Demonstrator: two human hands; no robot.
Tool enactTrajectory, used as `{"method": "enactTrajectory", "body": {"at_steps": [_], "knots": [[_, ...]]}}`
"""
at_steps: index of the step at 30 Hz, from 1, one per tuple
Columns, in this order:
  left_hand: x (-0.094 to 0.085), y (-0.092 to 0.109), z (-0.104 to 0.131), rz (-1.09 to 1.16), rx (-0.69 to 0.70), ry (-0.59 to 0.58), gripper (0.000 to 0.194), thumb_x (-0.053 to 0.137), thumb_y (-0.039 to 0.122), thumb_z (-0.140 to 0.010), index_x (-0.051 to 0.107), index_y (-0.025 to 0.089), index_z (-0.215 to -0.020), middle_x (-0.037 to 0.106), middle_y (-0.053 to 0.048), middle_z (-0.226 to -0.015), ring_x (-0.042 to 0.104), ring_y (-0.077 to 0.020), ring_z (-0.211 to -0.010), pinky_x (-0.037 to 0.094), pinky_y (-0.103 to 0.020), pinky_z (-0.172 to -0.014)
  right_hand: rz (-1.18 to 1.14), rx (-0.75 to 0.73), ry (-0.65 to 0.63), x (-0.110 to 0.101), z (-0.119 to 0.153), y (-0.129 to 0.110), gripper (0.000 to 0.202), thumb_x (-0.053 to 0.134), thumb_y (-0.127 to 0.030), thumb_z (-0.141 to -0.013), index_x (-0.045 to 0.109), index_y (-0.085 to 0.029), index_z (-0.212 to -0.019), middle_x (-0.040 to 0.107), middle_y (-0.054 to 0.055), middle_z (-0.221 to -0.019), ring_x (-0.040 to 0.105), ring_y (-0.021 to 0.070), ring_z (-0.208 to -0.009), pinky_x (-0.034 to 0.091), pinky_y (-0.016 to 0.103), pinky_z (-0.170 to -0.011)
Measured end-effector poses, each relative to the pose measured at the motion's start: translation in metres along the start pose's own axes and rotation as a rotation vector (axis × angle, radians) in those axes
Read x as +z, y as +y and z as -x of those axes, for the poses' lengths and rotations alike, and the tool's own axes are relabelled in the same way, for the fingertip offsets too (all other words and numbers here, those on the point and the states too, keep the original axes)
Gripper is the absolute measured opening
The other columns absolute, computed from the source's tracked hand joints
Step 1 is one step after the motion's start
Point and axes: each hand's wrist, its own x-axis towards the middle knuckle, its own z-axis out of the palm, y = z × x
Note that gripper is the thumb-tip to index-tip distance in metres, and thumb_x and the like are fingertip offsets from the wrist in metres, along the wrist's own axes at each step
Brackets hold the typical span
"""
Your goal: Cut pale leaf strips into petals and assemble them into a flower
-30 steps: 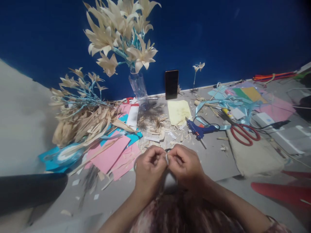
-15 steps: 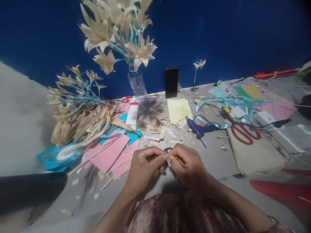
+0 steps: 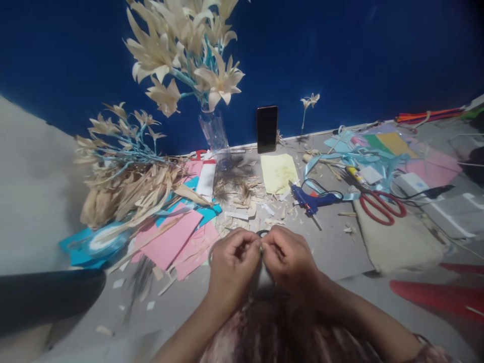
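Observation:
My left hand (image 3: 236, 262) and my right hand (image 3: 285, 257) meet fingertip to fingertip above the near part of the table. Both are closed in a pinch. Whatever sits between the fingertips is too small and covered to name. Just behind them a dark curved loop (image 3: 262, 233) shows, mostly covered by the hands. Past the hands lie dry husk scraps (image 3: 242, 201). To the right rests a blue glue gun (image 3: 310, 200), and pink paper sheets (image 3: 177, 237) spread out to the left.
A clear vase (image 3: 215, 133) holds cream flowers (image 3: 219, 80) beside an upright phone (image 3: 267, 129). Red-handled scissors (image 3: 381, 206) lie on a beige pad (image 3: 401, 247). Dried husks (image 3: 128, 196) are heaped at left. Light-blue ribbon (image 3: 381, 169) and a yellow paper (image 3: 279, 173) lie farther back.
The left hand has turned slightly and drawn its fingers in closer to the right hand. A small white piece seen under the fingertips before is now out of sight.

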Motion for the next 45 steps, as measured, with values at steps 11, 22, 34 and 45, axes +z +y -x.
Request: {"method": "enactTrajectory", "body": {"at_steps": [11, 22, 34, 45], "knots": [[0.006, 0.004, 0.003, 0.187, -0.122, -0.008, 0.017, 0.061, 0.029, -0.084, 0.069, 0.017, -0.075, 0.064, 0.001, -0.066, 0.058, -0.012, -0.051, 0.046, -0.023, -0.053, -0.075, 0.096, 0.031, -0.004, -0.002, -0.001, 0.018, 0.053, -0.015, -0.081, 0.057, -0.019, -0.064, 0.053, -0.004, -0.054, 0.047, 0.0099, -0.049, 0.035, 0.02, -0.05], [0.005, -0.003, 0.002, 0.083, -0.078, 0.044, 0.014, 0.06, 0.023, -0.08, 0.07, 0.017, -0.072, 0.068, -0.001, -0.07, 0.062, -0.0151, -0.066, 0.047, -0.024, -0.062, -0.034, -0.03, 0.115, 0.007, 0.003, 0.003, 0.019, 0.053, -0.014, -0.081, 0.054, -0.019, -0.062, 0.049, -0.004, -0.053, 0.043, 0.0092, -0.048, 0.032, 0.021, -0.049], [-0.002, -0.002, -0.001, 0.165, -0.093, -0.025, 0.014, 0.063, 0.025, -0.08, 0.073, 0.017, -0.075, 0.066, -0.001, -0.066, 0.06, -0.0146, -0.059, 0.047, -0.024, -0.058, 0.032, -0.128, 0.101, 0.004, 0.0, 0.006, 0.019, 0.052, -0.012, -0.084, 0.056, -0.019, -0.066, 0.052, -0.002, -0.057, 0.046, 0.0107, -0.051, 0.033, 0.023, -0.052], [-0.001, 0.001, -0.008, 0.059, -0.007, 0.072, 0.016, 0.057, 0.024, -0.083, 0.07, 0.018, -0.075, 0.069, -0.001, -0.072, 0.063, -0.016, -0.068, 0.047, -0.026, -0.065, -0.056, -0.041, 0.104, 0.006, -0.012, 0.0, 0.022, 0.054, -0.014, -0.085, 0.054, -0.019, -0.064, 0.052, -0.003, -0.055, 0.047, 0.0103, -0.05, 0.035, 0.021, -0.051]]}}
